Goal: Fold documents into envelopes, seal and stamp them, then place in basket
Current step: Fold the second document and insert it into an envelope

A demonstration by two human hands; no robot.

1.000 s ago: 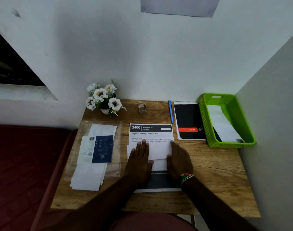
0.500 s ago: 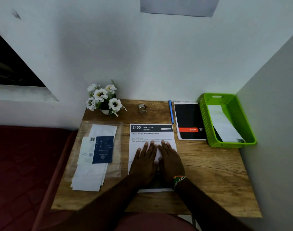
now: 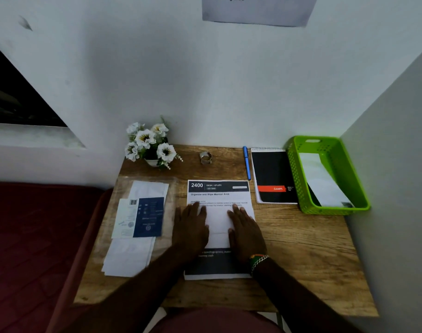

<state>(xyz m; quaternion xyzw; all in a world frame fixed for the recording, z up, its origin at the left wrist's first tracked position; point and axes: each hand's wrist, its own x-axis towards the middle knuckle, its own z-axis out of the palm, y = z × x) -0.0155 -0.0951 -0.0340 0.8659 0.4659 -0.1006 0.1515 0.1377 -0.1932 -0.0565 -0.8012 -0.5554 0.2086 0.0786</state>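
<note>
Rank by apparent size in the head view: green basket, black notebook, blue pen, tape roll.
1. green basket, largest
2. black notebook, somewhat smaller, partly hidden by the basket
3. blue pen
4. tape roll, smallest

A sheet taped to the wall shows the words "mailing area" along its cut-off top edge. The document lying on the surface carries a dark header reading "2400" and "DESK / STUDY", with the heading "Organize and Wipe Monitor Area" beneath; its smaller lines are too blurred to read. The black notebook bears a red band with a brand name that cannot be made out.
</note>
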